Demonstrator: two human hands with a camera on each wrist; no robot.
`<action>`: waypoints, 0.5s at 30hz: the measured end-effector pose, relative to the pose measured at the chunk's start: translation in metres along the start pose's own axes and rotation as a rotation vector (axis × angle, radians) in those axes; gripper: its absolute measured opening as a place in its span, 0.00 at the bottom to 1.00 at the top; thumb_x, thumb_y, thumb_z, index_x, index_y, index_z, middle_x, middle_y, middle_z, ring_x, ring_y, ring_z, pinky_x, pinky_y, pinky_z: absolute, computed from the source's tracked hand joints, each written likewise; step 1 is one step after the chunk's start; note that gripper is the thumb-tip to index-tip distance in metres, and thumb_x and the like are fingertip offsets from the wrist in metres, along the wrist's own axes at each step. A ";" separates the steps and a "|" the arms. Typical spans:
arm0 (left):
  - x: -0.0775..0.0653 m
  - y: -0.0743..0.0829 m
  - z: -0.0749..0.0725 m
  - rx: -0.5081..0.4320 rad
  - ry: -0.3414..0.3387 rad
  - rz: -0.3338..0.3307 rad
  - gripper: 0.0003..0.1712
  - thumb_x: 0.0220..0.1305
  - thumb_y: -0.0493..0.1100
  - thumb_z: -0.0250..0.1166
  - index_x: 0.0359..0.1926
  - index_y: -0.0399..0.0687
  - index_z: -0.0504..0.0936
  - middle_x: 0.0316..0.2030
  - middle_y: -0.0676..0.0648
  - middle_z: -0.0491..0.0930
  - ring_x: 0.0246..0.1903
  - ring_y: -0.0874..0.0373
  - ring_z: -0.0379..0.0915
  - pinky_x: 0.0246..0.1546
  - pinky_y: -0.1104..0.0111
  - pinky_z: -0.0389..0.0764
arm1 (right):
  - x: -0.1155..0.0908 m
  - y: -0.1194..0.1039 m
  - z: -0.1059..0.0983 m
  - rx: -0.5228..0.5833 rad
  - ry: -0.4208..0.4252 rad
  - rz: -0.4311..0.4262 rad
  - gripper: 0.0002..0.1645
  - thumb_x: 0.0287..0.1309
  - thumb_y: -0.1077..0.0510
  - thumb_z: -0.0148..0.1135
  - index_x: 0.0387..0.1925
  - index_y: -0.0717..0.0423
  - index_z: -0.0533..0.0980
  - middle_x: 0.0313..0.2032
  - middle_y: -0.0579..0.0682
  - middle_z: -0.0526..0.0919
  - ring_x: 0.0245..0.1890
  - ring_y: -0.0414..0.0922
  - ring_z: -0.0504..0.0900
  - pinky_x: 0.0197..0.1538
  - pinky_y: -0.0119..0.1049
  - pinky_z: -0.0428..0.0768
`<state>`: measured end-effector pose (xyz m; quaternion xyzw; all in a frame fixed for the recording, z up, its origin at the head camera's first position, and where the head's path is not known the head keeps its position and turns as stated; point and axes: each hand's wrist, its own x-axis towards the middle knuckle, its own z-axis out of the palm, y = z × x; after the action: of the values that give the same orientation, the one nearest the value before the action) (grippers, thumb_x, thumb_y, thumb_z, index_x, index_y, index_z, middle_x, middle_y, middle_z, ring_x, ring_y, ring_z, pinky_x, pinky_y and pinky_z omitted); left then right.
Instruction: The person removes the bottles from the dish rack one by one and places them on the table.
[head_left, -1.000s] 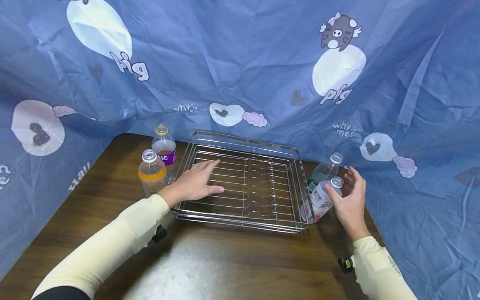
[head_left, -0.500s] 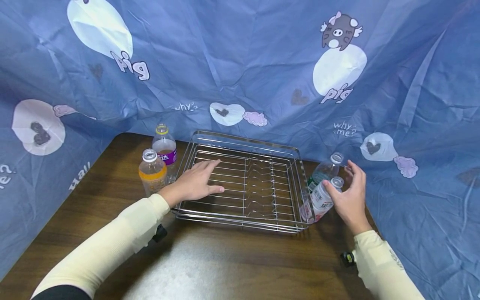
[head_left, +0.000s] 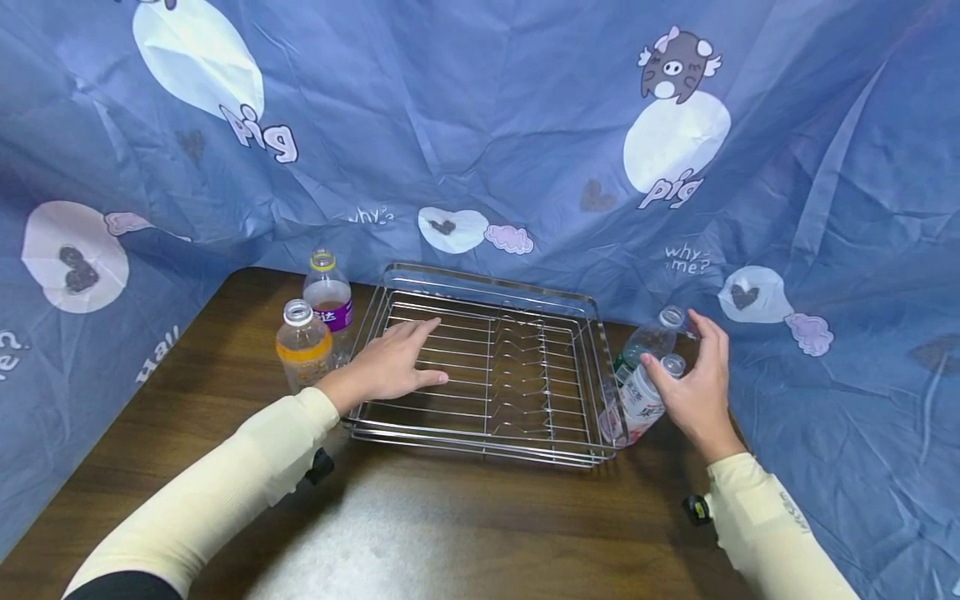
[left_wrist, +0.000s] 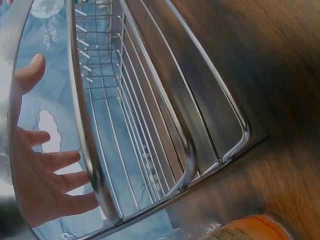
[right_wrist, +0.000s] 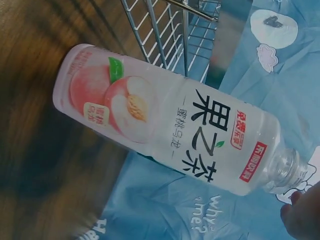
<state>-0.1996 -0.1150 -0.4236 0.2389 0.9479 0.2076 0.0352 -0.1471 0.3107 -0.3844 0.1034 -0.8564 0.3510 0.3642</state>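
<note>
My left hand (head_left: pixel 386 364) is held over the left side of a metal wire dish rack (head_left: pixel 450 436), fingers straight and thumb spread, holding nothing. In the left wrist view its fingers show past the rack's rail (left_wrist: pixel 82 107); contact is unclear. My right hand (head_left: pixel 701 400) is beside the neck of a peach tea bottle (head_left: pixel 643 398), thumb and fingers apart around the top. In the right wrist view a fingertip (right_wrist: pixel 300 212) lies close to that uncapped neck, and the peach label (right_wrist: pixel 120 97) faces the camera. Behind it stands a clear bottle with a green label (head_left: pixel 651 340).
Left of the rack stand a bottle with an orange label (head_left: pixel 303 343) and a bottle with a purple label (head_left: pixel 335 315), both uncapped. A blue printed cloth (head_left: pixel 480 125) hangs behind the wooden table (head_left: pixel 420 525) and along its sides.
My right hand has shifted slightly away from me and to the left, over the peach tea bottle's neck. My left hand, the rack and the bottles stay in place.
</note>
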 end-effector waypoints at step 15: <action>-0.002 0.004 -0.010 0.038 -0.012 -0.006 0.59 0.61 0.70 0.65 0.81 0.49 0.48 0.75 0.32 0.54 0.73 0.33 0.51 0.67 0.35 0.60 | 0.006 -0.016 0.012 -0.017 -0.011 -0.102 0.49 0.43 0.60 0.79 0.68 0.64 0.68 0.65 0.66 0.66 0.66 0.60 0.64 0.69 0.51 0.62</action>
<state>-0.1983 -0.1166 -0.4128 0.2378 0.9522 0.1882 0.0373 -0.1504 0.2912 -0.3776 0.1455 -0.8550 0.3241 0.3779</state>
